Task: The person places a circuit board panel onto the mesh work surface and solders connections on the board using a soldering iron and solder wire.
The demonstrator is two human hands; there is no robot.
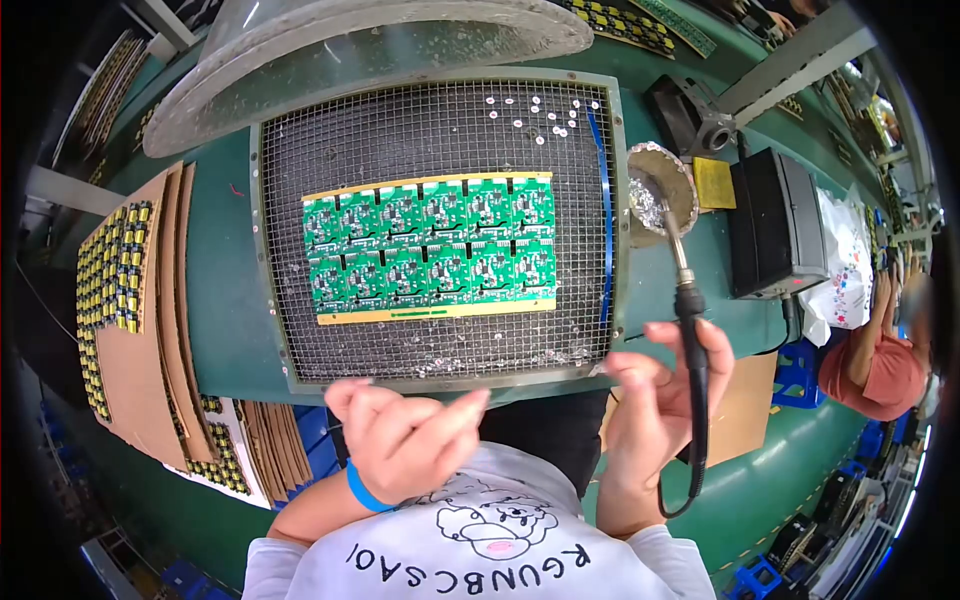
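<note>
A panel of green circuit boards (pixel 430 245) with tan edge strips lies on a wire-mesh tray (pixel 400 350). My right hand (pixel 655 400) holds a soldering iron (pixel 690 310) by its black handle, right of the tray. The iron's metal tip points into a round cup (pixel 660 170) with silvery bits inside. Near the tray's front edge is my left hand (pixel 410 435), its fingers curled and partly spread, holding nothing. A blue band circles that wrist. Small white round pieces (pixel 553 117) are scattered on the mesh at the upper right.
A yellow sponge (pixel 713 183) and a black box (pixel 780 225) stand beyond the cup. Cardboard sheets (pixel 125 330) with yellow-black components are at left. A clear curved hood (pixel 350 60) overhangs the tray's far side. Another person (pixel 875 370) sits at far right.
</note>
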